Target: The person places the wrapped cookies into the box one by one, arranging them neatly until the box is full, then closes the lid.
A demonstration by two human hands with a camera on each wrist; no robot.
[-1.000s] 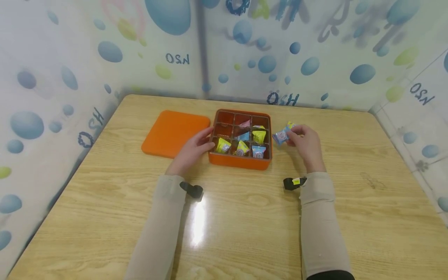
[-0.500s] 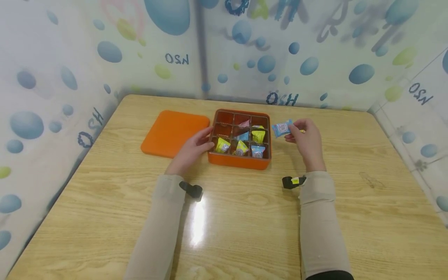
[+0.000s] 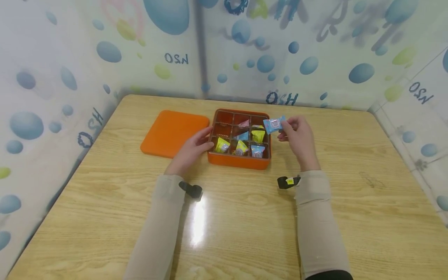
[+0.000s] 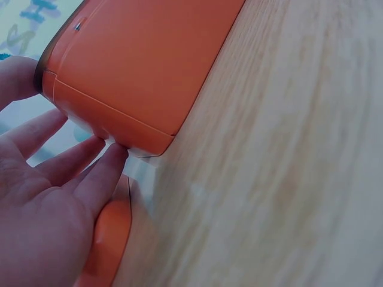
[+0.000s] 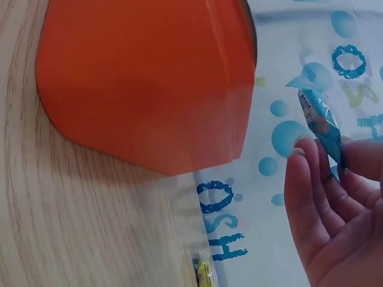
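Observation:
An orange box with a divided tray stands on the table. Several of its compartments hold wrapped candies in yellow, blue and pink, such as a yellow candy. My left hand rests against the box's left side; in the left wrist view its fingertips touch the wall and the thumb is at the upper rim. My right hand pinches a blue wrapped candy by one end, over the box's right edge. In the right wrist view this candy is raised between thumb and fingers.
The flat orange lid lies left of the box, close to the left hand. A yellow wrapped candy appears low in the right wrist view. A patterned wall stands behind the wooden table.
My right hand has lifted the blue candy and carried it left, from beside the box to over its right edge. The left hand and box have stayed in place.

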